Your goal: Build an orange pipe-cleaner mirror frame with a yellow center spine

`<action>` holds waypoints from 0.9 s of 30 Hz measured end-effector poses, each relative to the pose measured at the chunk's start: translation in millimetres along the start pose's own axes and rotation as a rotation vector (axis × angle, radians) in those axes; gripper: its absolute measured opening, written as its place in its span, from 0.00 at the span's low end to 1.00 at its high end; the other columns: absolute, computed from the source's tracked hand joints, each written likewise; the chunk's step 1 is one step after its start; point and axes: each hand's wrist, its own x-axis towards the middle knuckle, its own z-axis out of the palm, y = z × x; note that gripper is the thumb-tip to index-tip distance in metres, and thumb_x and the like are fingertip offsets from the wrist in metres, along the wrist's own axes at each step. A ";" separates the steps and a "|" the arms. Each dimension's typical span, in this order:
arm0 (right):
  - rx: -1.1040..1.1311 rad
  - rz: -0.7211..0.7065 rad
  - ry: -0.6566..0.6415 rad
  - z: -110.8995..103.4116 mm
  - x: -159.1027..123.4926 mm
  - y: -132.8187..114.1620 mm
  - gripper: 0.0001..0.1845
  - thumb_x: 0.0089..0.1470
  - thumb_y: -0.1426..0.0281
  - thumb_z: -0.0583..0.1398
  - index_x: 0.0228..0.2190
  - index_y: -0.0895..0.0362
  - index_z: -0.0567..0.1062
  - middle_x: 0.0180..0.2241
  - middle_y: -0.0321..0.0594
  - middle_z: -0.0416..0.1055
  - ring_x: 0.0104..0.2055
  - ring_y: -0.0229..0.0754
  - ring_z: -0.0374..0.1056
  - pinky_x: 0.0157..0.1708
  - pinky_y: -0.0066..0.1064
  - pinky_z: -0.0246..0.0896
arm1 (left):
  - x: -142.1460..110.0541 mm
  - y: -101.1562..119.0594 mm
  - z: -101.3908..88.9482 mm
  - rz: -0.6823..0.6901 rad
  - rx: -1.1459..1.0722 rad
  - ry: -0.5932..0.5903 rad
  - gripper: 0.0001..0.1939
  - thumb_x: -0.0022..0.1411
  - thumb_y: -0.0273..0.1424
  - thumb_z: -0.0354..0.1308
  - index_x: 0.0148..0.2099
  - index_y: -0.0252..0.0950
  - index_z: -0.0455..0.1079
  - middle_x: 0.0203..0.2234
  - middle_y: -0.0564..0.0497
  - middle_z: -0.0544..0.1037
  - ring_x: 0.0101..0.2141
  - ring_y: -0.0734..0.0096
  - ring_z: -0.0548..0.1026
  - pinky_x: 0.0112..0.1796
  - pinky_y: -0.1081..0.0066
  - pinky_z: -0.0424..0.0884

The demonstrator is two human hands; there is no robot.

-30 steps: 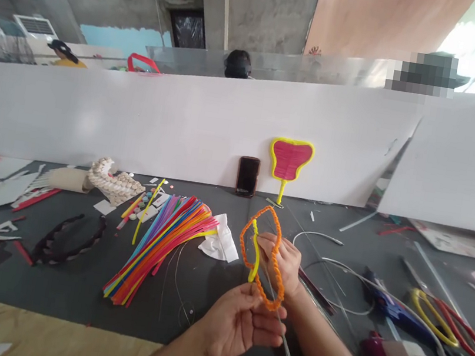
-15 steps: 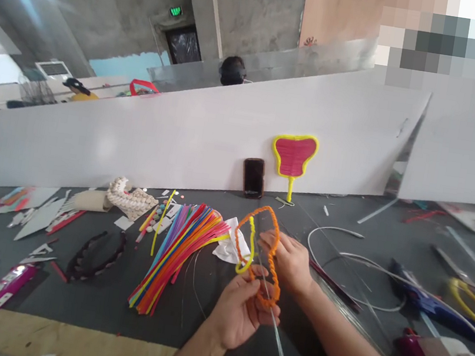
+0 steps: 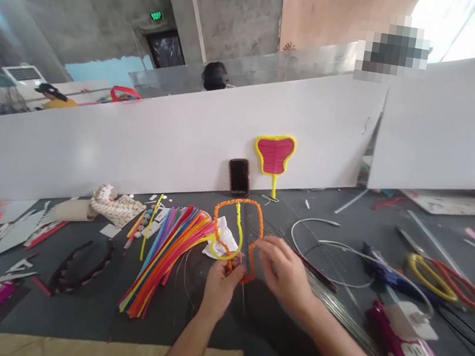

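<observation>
My left hand (image 3: 221, 285) is closed on the lower end of an orange pipe-cleaner frame (image 3: 263, 220), a bent wire outline wrapped in twisted orange fuzz. A yellow pipe cleaner (image 3: 240, 226) hangs from the frame's top edge and curves down across its inside. Beside the frame's right side is my right hand (image 3: 282, 268), its fingers loosely bent and apart, fingertips at or very near the orange edge. Thin wire shows below the left hand. Behind stands a red fan shape with a yellow border (image 3: 274, 155), propped against the white partition.
Left of my hands lies a bundle of coloured pipe cleaners (image 3: 166, 262), over a white tissue (image 3: 219, 246) nearby. A phone (image 3: 239, 177) leans on the partition (image 3: 157, 142). Scissors (image 3: 432, 275), blue-handled pliers (image 3: 384, 268), a purple power strip (image 3: 410, 352) and coiled wire (image 3: 295, 228) lie rightward.
The orange frame has turned to face me more squarely and shifted slightly left. My right hand has loosened from its side, and the view has swung a little to the right.
</observation>
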 end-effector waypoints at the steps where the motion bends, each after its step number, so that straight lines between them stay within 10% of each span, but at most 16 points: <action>1: -0.041 -0.044 0.004 2.0 -4.0 -6.1 0.15 0.57 0.77 0.52 0.45 0.55 0.70 0.42 0.46 0.71 0.43 0.42 0.67 0.42 0.34 0.65 | -0.7 -1.6 1.9 -0.005 0.009 -0.018 0.14 0.49 0.35 0.65 0.37 0.33 0.71 0.22 0.56 0.71 0.25 0.75 0.70 0.30 0.74 0.67; 6: -0.239 -0.202 -0.027 10.6 -10.9 -22.0 0.16 0.57 0.75 0.54 0.47 0.54 0.71 0.45 0.42 0.74 0.48 0.47 0.63 0.42 0.39 0.60 | -6.9 -6.6 9.8 0.023 0.104 -0.073 0.13 0.46 0.35 0.66 0.23 0.34 0.65 0.15 0.58 0.67 0.19 0.77 0.64 0.22 0.76 0.61; 16: -0.134 -0.129 0.046 0.7 -10.4 -15.1 0.10 0.57 0.75 0.56 0.40 0.54 0.73 0.34 0.38 0.77 0.39 0.43 0.65 0.40 0.39 0.55 | -11.6 -3.2 12.2 -0.003 0.196 -0.071 0.15 0.51 0.41 0.63 0.29 0.35 0.67 0.16 0.56 0.69 0.18 0.75 0.69 0.20 0.75 0.66; 27: 0.657 0.597 0.244 -7.0 -9.2 11.4 0.10 0.53 0.63 0.59 0.34 0.55 0.77 0.35 0.43 0.73 0.38 0.43 0.70 0.34 0.33 0.67 | -10.6 -2.2 13.0 -0.116 -0.041 -0.086 0.15 0.51 0.38 0.64 0.38 0.35 0.70 0.29 0.51 0.73 0.28 0.72 0.74 0.26 0.72 0.74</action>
